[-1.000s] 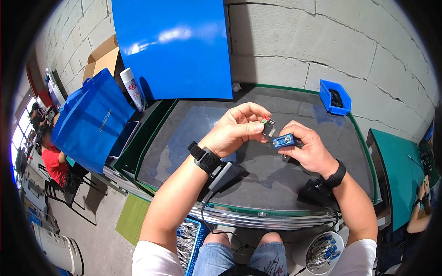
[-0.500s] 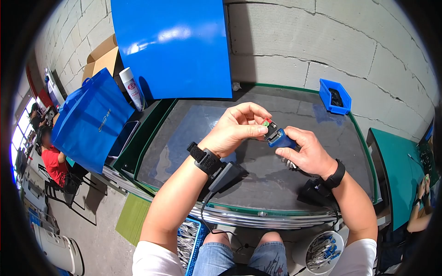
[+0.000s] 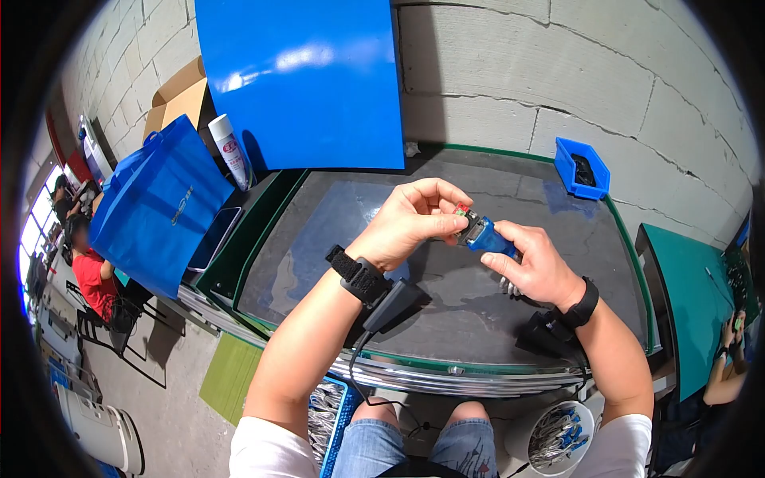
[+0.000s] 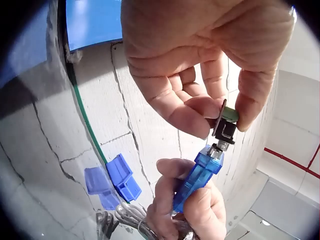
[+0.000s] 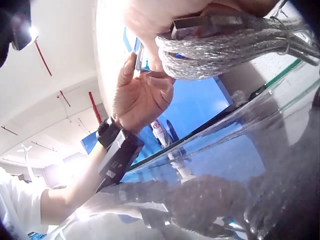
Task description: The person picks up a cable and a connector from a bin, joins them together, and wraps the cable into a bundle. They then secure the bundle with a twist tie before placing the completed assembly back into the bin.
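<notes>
My left hand [image 3: 405, 227] pinches a small circuit board [image 4: 218, 121] between thumb and finger. The board carries a green terminal block [image 4: 230, 114] and a black connector with a metal end. My right hand [image 3: 543, 261] grips a translucent blue serial cable connector [image 4: 194, 182], its front end right at the board's metal end. In the right wrist view, a coiled silvery cable [image 5: 200, 57] hangs under the right hand, with a USB plug [image 5: 187, 28] lying against the coil. Both hands are above the dark work mat.
A blue parts bin [image 3: 580, 169] with black items stands at the mat's back right. To the left are a blue bag [image 3: 163, 211], a spray can [image 3: 229, 151] and a phone [image 3: 213, 239]. A white bucket of cables [image 3: 518, 434] stands below the table's front edge.
The right hand has turned the blue connector so that its front, first facing the camera, points toward the board. The connector has come up to the board. The left hand keeps its pinch.
</notes>
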Demonstrator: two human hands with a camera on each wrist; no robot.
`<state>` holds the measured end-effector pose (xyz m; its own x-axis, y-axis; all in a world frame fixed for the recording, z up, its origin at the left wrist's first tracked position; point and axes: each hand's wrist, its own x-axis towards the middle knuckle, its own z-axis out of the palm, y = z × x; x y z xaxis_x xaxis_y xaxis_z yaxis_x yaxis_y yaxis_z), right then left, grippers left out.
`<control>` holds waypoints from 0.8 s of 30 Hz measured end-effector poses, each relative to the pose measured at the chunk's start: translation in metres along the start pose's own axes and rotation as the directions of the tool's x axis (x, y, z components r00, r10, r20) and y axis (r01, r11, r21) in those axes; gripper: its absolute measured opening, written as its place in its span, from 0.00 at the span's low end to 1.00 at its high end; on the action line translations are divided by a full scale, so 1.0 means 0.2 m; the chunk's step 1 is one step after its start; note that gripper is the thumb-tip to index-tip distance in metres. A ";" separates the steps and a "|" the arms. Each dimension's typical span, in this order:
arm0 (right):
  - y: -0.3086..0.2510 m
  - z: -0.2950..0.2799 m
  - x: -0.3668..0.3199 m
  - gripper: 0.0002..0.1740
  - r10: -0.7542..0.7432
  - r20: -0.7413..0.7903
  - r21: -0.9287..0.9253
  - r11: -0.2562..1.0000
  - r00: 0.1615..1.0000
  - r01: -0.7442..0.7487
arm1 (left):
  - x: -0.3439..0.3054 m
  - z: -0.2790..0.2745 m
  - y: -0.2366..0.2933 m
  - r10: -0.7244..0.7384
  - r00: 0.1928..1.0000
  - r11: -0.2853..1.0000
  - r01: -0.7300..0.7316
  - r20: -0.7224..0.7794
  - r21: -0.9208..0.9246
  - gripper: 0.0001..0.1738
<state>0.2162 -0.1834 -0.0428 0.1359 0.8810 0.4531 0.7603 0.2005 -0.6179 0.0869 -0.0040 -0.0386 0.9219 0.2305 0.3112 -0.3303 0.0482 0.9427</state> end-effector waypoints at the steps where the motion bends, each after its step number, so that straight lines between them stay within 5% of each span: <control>1: -0.01 0.00 0.00 0.16 0.028 0.012 -0.002 1.000 1.000 -0.028 | 0.00 0.00 0.00 0.009 1.000 1.000 -0.009 -0.010 0.000 0.14; 16: 0.02 0.02 0.00 0.14 0.022 0.009 0.022 1.000 1.000 -0.022 | 0.01 0.00 -0.01 -0.066 0.997 0.998 0.066 0.047 -0.014 0.17; 24: -0.01 0.05 0.02 0.13 0.004 -0.106 0.050 0.999 0.994 0.001 | 0.00 0.06 0.00 0.025 0.999 0.999 -0.023 0.032 -0.046 0.17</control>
<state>0.2091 -0.1759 -0.0452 0.2056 0.8314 0.5163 0.7279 0.2228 -0.6485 0.0890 -0.0150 -0.0375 0.9195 0.2001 0.3383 -0.3607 0.0876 0.9286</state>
